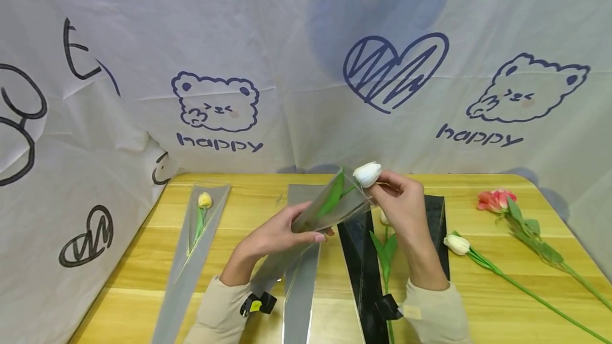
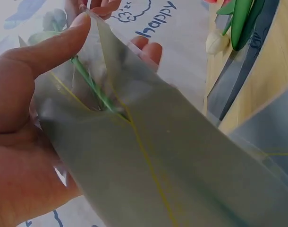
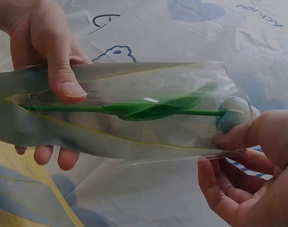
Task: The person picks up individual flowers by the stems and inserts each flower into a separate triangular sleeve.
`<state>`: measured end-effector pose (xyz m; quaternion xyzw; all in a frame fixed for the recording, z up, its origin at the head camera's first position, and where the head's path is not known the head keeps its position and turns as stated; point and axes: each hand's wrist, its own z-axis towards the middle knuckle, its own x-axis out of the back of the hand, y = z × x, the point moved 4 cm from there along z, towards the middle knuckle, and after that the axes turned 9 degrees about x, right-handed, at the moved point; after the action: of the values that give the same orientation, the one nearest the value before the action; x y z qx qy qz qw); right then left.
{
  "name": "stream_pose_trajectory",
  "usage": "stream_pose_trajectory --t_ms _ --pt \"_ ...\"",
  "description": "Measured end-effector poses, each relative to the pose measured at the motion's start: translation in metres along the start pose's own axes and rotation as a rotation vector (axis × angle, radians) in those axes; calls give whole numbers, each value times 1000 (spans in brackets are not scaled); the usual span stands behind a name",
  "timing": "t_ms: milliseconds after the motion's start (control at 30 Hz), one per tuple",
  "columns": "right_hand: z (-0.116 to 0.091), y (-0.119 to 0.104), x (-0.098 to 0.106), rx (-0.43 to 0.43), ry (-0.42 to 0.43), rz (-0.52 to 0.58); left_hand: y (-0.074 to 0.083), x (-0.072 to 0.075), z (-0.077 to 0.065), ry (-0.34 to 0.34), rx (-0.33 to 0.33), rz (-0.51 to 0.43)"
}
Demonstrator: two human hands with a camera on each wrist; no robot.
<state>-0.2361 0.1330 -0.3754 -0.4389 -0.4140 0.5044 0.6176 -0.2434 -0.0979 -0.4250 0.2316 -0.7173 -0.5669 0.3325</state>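
A clear-fronted grey flower sleeve (image 1: 313, 222) is held up over the table, tilted toward the right. My left hand (image 1: 274, 230) grips it, thumb across the front and fingers behind, as the right wrist view shows. Inside lie the green stem (image 3: 63, 109) and leaf (image 3: 148, 109) of a white tulip (image 1: 367, 174). Its bloom (image 3: 236, 113) sits at the sleeve's open end. There my right hand (image 1: 404, 203) pinches the tulip by its bloom, the thumb against the petals and the other fingers curled beneath, close by the sleeve's edge. The lower stem shows only faintly through the grey film.
On the left lies a grey sleeve (image 1: 179, 291) holding a yellow tulip (image 1: 204, 200). Another grey sleeve (image 1: 298, 291) lies under my hands, beside black sleeves (image 1: 354, 259) with a tulip (image 1: 385, 254) over them. Rightward are a white tulip (image 1: 457, 244) and a pink flower (image 1: 497, 200).
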Motion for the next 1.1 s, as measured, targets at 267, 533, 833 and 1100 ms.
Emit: stream_pose_trajectory --t_ms 267,533,833,1100 --pt "1 -6 4 49 58 235 0 2 0 22 23 -137" --pt "-1 -9 -1 155 -70 292 3 8 0 84 -61 -314" --pt "-7 -9 -20 187 -197 137 9 1 3 -8 -126 -340" --pt "-5 -7 -17 134 -90 207 7 17 -8 238 15 -176"
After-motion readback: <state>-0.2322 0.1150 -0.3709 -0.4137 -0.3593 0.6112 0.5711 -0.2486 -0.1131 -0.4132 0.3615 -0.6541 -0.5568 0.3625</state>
